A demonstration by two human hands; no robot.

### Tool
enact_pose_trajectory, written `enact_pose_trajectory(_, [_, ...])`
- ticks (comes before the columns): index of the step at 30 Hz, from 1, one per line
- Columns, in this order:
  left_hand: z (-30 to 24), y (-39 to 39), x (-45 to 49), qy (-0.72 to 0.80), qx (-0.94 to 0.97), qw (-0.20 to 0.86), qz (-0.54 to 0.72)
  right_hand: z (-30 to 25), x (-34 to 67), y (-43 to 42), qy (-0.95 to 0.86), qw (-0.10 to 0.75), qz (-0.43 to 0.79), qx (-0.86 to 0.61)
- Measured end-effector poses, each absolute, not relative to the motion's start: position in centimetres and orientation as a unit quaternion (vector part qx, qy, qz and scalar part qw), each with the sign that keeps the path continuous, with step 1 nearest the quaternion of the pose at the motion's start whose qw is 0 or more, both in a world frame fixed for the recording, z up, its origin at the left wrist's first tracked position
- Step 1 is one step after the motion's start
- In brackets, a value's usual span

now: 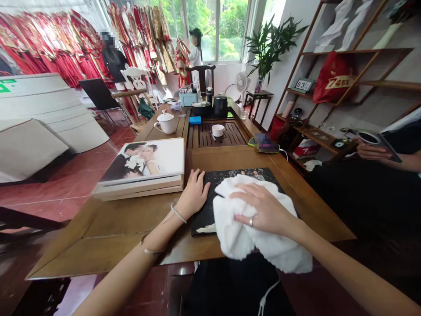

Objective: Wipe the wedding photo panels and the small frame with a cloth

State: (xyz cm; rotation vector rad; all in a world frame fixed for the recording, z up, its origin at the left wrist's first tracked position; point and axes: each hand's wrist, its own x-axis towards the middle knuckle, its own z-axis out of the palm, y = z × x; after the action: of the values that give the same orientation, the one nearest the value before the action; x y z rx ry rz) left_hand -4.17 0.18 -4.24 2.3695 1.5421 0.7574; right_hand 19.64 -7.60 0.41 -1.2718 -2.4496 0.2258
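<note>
Right hand (263, 210), spread flat, presses towel (237, 239) on album (234, 175); left hand (194, 194), fingers together, steadies edge; wiping seemingly unfinished.

Two photo albums (144, 164) (226, 177), one towel (243, 239), two hands (194, 194) (267, 211).

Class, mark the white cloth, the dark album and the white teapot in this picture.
white cloth (233, 239), head view, on its lower left fold.
dark album (226, 176), head view, on the cover's far part.
white teapot (166, 123), head view, on its body.
</note>
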Motion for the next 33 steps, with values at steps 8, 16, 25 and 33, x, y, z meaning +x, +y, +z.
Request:
enact_pose_trajectory(8, [-4.4,0.4,-4.4,0.517,0.811,0.096,0.256,0.4,18.5,-1.7,-0.791,0.162,0.031,-0.589])
enact_pose_trajectory(16, [-3.8,0.6,-4.9,0.517,0.818,0.108,0.228,0.3,16.3,-2.5,-0.857,0.192,0.064,-0.475])
enact_pose_trajectory(25, [-3.7,0.4,-4.8,0.515,0.824,0.079,0.221,-0.4,19.0,-7.5,-0.851,0.218,0.048,-0.475])
enact_pose_trajectory(33, [-4.4,0.6,-5.1,0.500,0.834,0.061,0.225,-0.4,21.5,-3.5,-0.761,0.201,0.006,-0.616])
